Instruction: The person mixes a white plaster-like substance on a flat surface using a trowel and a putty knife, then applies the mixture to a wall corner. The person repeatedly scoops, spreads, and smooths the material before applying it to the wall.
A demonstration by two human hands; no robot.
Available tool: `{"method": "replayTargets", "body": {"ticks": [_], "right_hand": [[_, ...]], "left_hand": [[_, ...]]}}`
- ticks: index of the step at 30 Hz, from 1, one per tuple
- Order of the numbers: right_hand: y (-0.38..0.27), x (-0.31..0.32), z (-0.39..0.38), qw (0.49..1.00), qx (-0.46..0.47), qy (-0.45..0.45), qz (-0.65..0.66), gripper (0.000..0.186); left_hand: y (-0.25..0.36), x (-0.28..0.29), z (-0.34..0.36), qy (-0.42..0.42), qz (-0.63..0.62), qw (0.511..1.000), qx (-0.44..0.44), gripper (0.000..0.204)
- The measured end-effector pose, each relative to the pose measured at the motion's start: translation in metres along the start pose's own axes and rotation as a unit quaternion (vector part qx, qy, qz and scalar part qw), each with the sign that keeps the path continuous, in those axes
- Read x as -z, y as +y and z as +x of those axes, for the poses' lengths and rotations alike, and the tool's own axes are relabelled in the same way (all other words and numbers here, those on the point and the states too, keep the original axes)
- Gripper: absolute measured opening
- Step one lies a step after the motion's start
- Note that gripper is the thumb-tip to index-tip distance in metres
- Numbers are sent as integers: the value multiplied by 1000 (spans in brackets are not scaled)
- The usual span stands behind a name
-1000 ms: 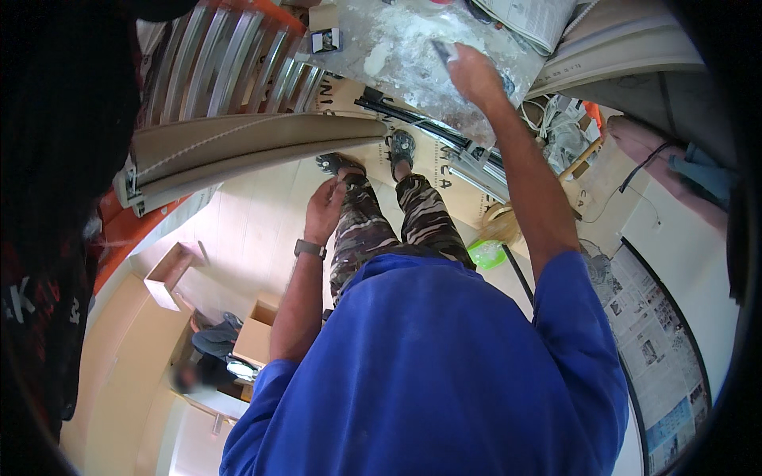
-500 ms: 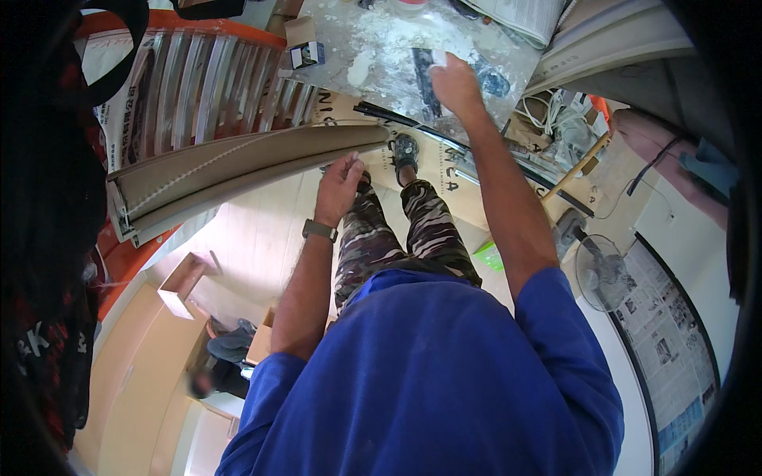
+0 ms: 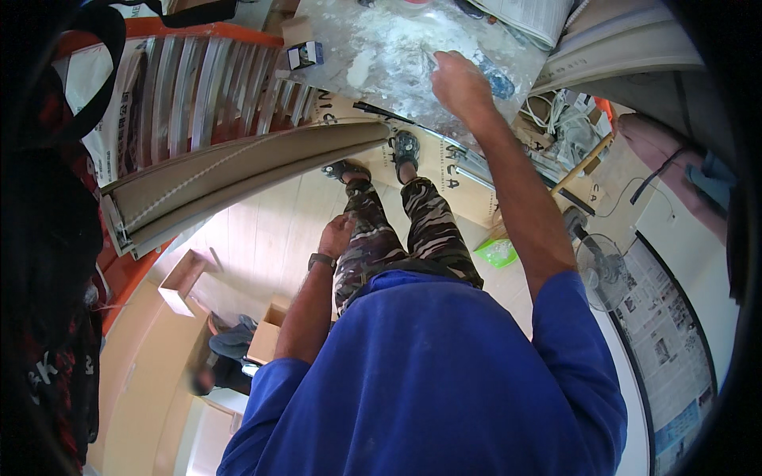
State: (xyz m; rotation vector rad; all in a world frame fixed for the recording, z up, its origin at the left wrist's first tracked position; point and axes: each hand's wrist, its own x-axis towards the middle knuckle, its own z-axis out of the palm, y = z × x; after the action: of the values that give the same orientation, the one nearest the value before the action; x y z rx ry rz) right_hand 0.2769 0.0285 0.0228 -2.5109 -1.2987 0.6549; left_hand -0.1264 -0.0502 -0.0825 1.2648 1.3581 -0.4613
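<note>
My right hand (image 3: pixel 460 86) is closed on a putty knife, its blade mostly hidden or blurred against the grey board (image 3: pixel 325 32), which is covered in white powder and paste (image 3: pixel 361 63). Beside that hand, at its right, lies a dark bluish smear or object (image 3: pixel 495 81). My left hand (image 3: pixel 338 235) hangs by my left thigh with its fingers curled; what they hold, if anything, is hidden. A small dark box (image 3: pixel 306 54) sits at the board's left edge, and a folded newspaper (image 3: pixel 524 16) lies at its upper right.
An orange ladder (image 3: pixel 190 95) and a beige rolled blind (image 3: pixel 230 170) are at left, cables (image 3: pixel 556 119) and a fan (image 3: pixel 599 270) at right. A green plastic item (image 3: pixel 496 252) is on the floor. A person (image 3: pixel 226 357) is at lower left by a cardboard box (image 3: pixel 274 321).
My left hand rose toward the blind's edge half a second ago and has since dropped down beside my thigh. My right hand has shifted slightly across the board, with the knife blade now less visible.
</note>
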Motion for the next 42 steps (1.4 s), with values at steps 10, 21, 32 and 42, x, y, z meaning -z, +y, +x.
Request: {"method": "replayTargets", "body": {"ticks": [10,21,32,42], "right_hand": [[-5,5,15,995,64,-20,-75,27],[23,13,-19,993,39,-101,-38,31],[27,21,-14,991,30,-129,6,32],[43,21,-32,965,-95,-44,239,32]], "left_hand": [[30,4,0,9,-80,993,-84,39],[260,65,24,170,-83,898,-396,47],[394,105,59,249,116,781,-560,88],[423,90,79,232,59,799,-552,88]]}}
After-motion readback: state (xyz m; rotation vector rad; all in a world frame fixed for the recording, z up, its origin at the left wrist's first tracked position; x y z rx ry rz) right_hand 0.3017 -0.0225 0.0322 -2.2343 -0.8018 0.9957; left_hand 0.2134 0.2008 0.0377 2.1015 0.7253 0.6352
